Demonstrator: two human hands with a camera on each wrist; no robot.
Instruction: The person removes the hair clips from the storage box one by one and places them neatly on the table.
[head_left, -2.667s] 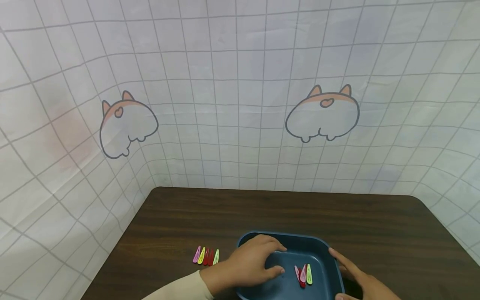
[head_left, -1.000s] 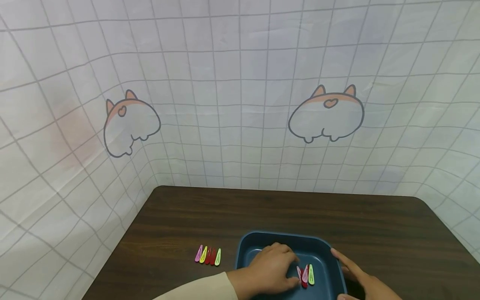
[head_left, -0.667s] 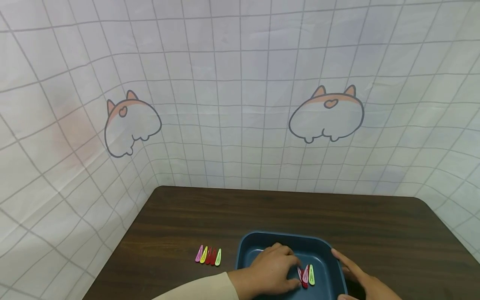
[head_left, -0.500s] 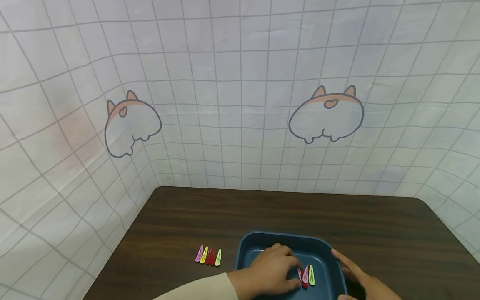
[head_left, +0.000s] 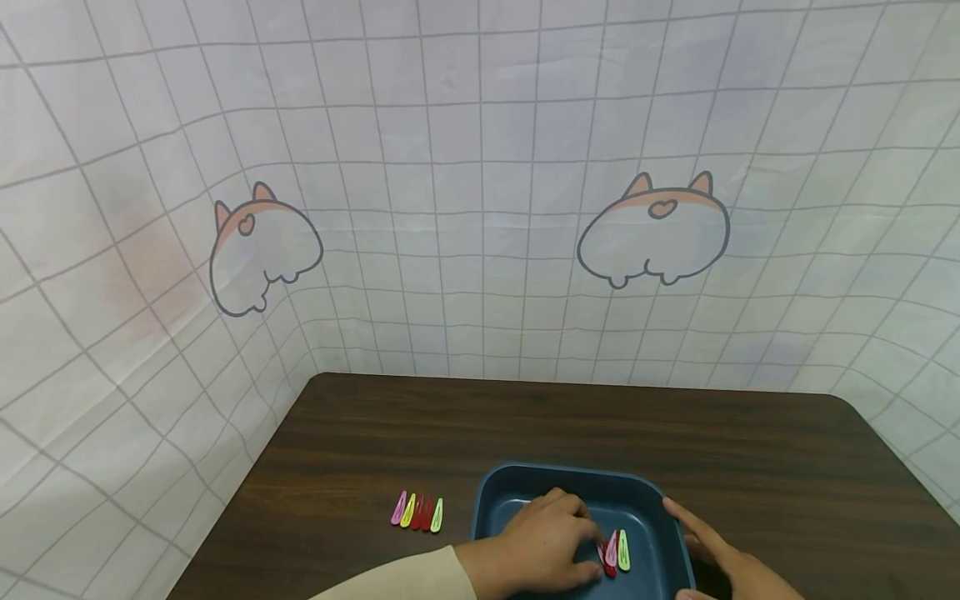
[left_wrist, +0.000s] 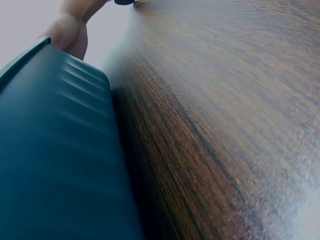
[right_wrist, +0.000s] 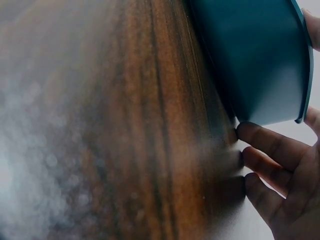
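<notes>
left arm: cream long sleeve (head_left: 390, 583) (reaches the wrist) | right hand (head_left: 738, 567): bare, no sleeve visible

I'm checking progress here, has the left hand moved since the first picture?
Yes. The left hand has slid right inside the tray, from its left wall to the clips, which its fingertips now touch.

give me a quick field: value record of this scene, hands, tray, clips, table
left hand: inside the tray, fingertips at the clips there
right hand: flat against the tray's right outer side
tray: dark blue, on the table
clips in tray: red, pink and yellow-green
clips on table: a row left of the tray, untouched
table: dark wood
</notes>
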